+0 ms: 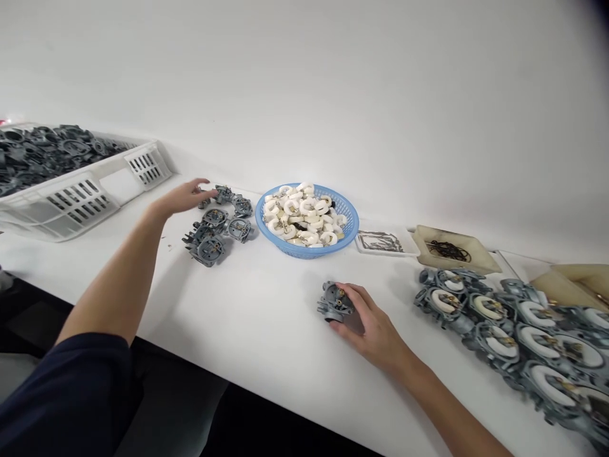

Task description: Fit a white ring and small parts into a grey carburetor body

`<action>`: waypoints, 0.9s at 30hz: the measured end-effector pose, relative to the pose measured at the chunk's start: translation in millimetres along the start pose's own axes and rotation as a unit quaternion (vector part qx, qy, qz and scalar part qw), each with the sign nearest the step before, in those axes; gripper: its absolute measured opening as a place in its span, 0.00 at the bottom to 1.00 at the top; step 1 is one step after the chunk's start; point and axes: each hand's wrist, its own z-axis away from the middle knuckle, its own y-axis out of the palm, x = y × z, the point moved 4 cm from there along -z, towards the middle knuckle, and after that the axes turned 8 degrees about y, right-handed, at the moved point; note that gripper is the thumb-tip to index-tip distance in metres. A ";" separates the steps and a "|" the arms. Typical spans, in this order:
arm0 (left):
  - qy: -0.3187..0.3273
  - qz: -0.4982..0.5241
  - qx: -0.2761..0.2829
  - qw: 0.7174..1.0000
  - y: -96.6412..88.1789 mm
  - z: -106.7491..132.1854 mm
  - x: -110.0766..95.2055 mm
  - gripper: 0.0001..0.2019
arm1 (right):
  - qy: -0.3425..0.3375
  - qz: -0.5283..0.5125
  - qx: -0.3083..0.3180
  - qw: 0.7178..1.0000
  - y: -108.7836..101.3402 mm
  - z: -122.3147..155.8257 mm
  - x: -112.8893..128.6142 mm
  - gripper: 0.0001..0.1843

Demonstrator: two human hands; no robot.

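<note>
My right hand (368,324) has its thumb and fingers around a grey metal carburetor body (334,299) at the middle of the white table. Brass parts show in that body's open face. Farther back on the left, my left hand (183,195) reaches over a small cluster of carburetor bodies (209,251). Its fingers are apart, close to the rearmost carburetor body (222,193); whether they touch it I cannot tell. Between the hands, toward the wall, stands a blue basket (307,251) heaped with white ring-shaped floats (304,212).
A white crate (95,181) piled with carburetor bodies stands at the far left. Right of the basket are a white tray (409,247) of thin pins and a cream tray (483,254) of dark rings. Several carburetors with white floats (502,339) crowd the right side.
</note>
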 end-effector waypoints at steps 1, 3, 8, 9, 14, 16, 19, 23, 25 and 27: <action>-0.016 -0.016 -0.040 0.999 -7.7 -11.0 6.1 0.49 | 0.002 0.001 0.002 1.000 -0.1 0.0 0.3 0.32; -0.053 -0.045 -0.085 0.994 -15.7 -30.3 17.7 0.50 | 0.009 0.001 0.004 1.000 -0.7 0.0 1.0 0.32; -0.077 0.000 -0.002 0.997 3.6 -61.9 32.4 0.50 | 0.021 0.007 0.018 1.000 -2.0 -0.2 2.4 0.32; -0.070 0.000 0.009 0.998 8.3 -66.3 32.2 0.50 | 0.019 0.009 0.021 1.000 -2.1 -0.3 2.5 0.32; -0.025 -0.001 0.049 0.998 24.5 -85.5 24.6 0.48 | 0.013 0.017 0.023 1.000 -2.3 -0.1 2.7 0.33; -0.009 -0.001 0.064 0.998 27.8 -89.6 20.5 0.47 | 0.014 0.019 0.021 0.999 -2.2 0.0 3.0 0.33; 0.011 -0.005 0.084 0.996 32.9 -89.3 13.1 0.44 | 0.017 0.023 0.016 0.999 -2.9 0.1 3.6 0.32; 0.036 -0.016 0.083 0.996 39.8 -80.9 2.1 0.41 | 0.023 0.018 0.022 0.999 -4.0 0.0 4.3 0.32; 0.051 -0.022 0.075 0.996 42.5 -76.6 -2.8 0.40 | 0.025 0.016 0.028 0.999 -4.1 -0.1 4.7 0.32; 0.065 -0.031 0.066 0.995 44.5 -73.3 -7.2 0.38 | 0.026 0.016 0.032 0.999 -3.9 -0.2 4.9 0.32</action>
